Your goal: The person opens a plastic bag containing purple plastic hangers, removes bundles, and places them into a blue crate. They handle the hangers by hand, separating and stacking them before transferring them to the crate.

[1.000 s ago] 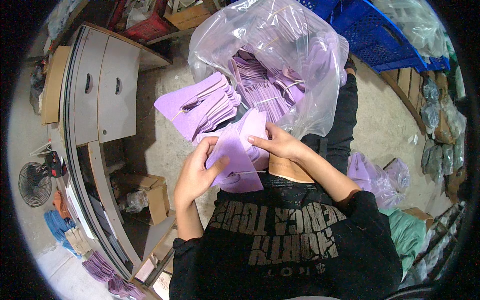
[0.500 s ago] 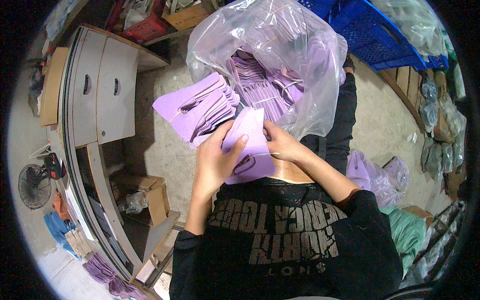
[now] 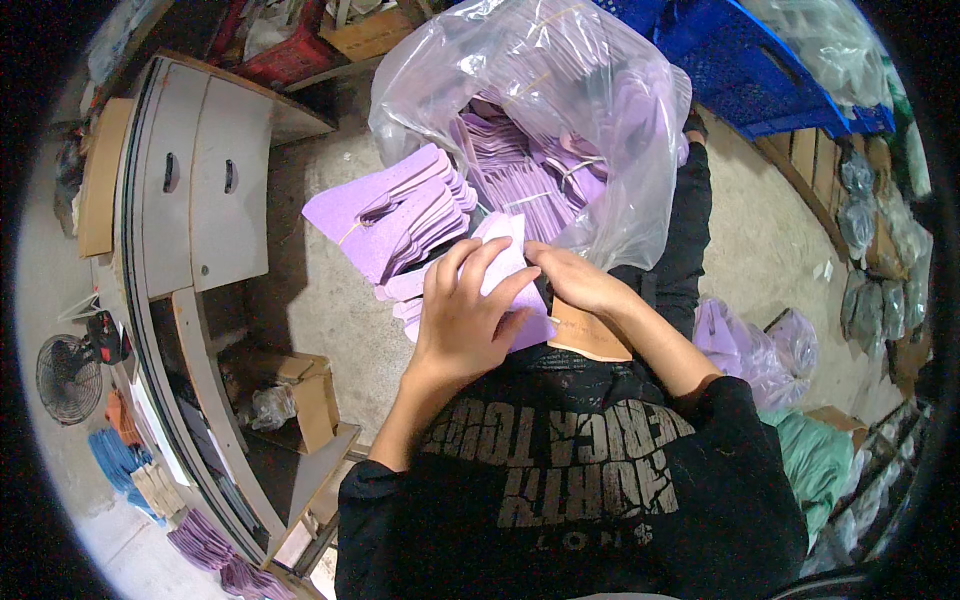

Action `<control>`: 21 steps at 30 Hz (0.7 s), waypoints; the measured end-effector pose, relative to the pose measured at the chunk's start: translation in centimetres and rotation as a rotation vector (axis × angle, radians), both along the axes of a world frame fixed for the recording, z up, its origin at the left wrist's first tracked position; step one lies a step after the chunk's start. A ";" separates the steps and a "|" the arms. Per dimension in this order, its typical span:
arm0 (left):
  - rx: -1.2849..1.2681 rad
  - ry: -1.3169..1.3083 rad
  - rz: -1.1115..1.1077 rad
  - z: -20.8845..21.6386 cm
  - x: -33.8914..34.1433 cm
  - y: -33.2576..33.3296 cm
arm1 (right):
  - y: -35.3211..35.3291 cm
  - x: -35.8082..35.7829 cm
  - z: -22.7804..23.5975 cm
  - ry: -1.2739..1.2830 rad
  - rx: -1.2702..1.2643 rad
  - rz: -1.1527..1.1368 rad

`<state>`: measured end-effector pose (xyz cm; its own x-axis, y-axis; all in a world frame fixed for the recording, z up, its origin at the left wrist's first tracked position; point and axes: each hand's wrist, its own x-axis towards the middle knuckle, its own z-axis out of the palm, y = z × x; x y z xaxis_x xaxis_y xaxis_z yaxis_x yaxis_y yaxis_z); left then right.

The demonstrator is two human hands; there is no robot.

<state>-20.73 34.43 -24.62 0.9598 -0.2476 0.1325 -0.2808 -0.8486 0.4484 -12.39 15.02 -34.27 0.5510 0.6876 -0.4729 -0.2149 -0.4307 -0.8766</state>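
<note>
- We are holding the bundle (image 3: 507,230) of purple pieces on the near side of the bag (image 3: 637,215), just short of its mouth.
- Our left hand (image 3: 460,315) is lying over the upper face of the bundle. Its fingers are spreading and bending across the pieces, probably to level them; whether they are pressing or pinching, we cannot tell.
- Our right hand (image 3: 585,280) is grasping the right edge of the bundle, apparently to steady it against the left. Its fingertips are mostly hiding, so we cannot tell how firmly they are gripping.
- A pale tie (image 3: 553,320) is showing at the lower right corner of the bundle, presumably binding the pieces together.
- The stack (image 3: 385,215) is lying just left of the bag's mouth, within easy reach of our left hand. A thin band is crossing it, likely to stop the pieces sliding.
- More pieces (image 3: 515,195) are sitting in the bag, banded and packed side by side, seemingly to save room.
- The card (image 3: 590,335) is resting on our lap, on the near side of the bag.
</note>
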 end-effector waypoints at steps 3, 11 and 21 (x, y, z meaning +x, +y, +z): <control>0.055 0.018 -0.017 0.4 -0.3 -0.2 | -0.6 1.0 -0.1 0.016 0.033 0.101; -0.003 0.146 -0.115 1.5 0.1 1.0 | -0.9 1.1 -0.1 -0.337 0.077 0.122; -0.060 0.092 -0.017 0.0 0.7 0.6 | -0.7 0.8 -1.1 -0.438 -0.026 0.179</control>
<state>-20.03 35.03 -24.64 0.9644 -0.2579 0.0594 -0.2501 -0.8150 0.5227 -11.56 14.32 -35.41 0.5767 0.7808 -0.2402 0.2525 -0.4500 -0.8566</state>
